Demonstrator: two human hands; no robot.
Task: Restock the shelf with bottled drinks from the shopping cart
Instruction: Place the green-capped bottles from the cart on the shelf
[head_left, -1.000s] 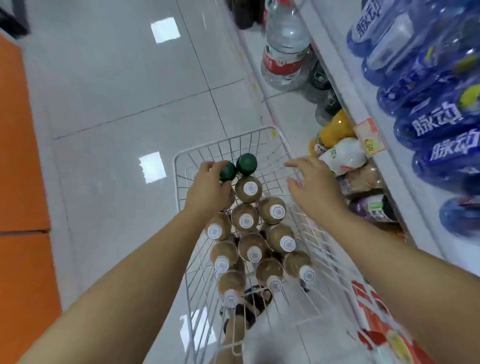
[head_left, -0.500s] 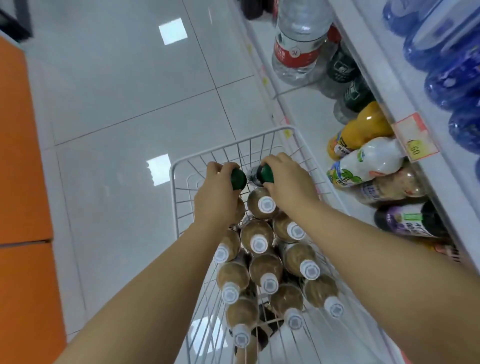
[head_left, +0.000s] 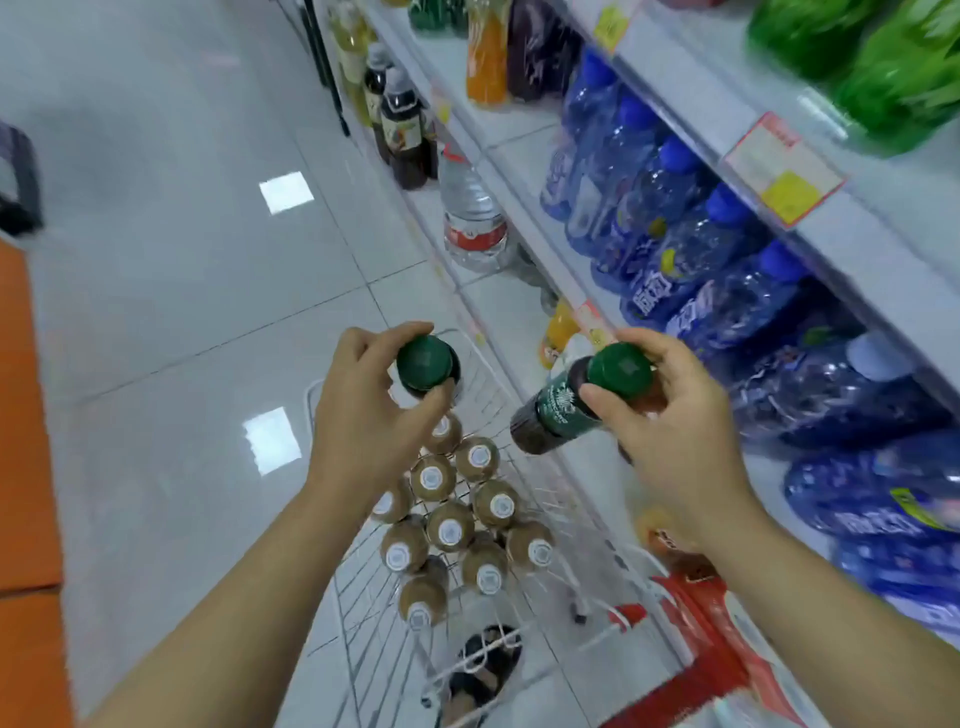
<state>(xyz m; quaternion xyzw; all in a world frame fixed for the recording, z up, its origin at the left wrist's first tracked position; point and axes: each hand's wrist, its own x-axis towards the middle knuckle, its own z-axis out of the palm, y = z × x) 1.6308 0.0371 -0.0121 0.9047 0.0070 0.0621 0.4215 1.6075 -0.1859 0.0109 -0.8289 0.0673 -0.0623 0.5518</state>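
Head view showed the left hand with its grip pinching one green-capped bottle, and the right hand pinching a second green-capped bottle, both above the shopping cart near the shelf. Many white-capped bottles stood inside the cart, so most of the work seemed left.

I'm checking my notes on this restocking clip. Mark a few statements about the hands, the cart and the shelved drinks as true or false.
1. The left hand grips a green-capped bottle by its top. True.
2. The right hand holds nothing. False: it grips a tilted bottle with a green cap and green label.
3. The brown bottles standing in the cart have white caps. True.
4. The shelved drinks just right of the right hand are red. False: blue bottles stand there.
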